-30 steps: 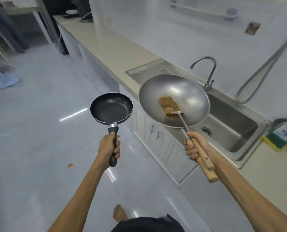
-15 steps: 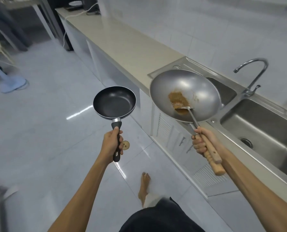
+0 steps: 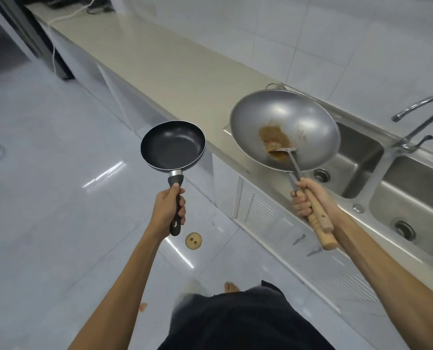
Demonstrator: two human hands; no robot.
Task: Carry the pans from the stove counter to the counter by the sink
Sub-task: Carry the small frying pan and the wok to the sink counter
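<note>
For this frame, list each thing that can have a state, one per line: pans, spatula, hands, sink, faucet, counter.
black frying pan: empty, held in the air over the floor
left hand: closed on the black pan's handle
wok: brown residue inside, carried above the counter edge
spatula: blade resting in the wok
right hand: gripping wok and spatula handles together
sink: no dishes visible inside
faucet: not running
counter: bare

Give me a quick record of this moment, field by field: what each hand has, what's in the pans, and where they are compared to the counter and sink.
left hand: grip on the black frying pan handle
right hand: grip on wok handle and spatula handle together
frying pan contents: empty
wok contents: brown residue, spatula blade
frying pan position: in the air, over the floor beside the counter
wok position: in the air, over counter edge and sink
placed yet: no
</note>
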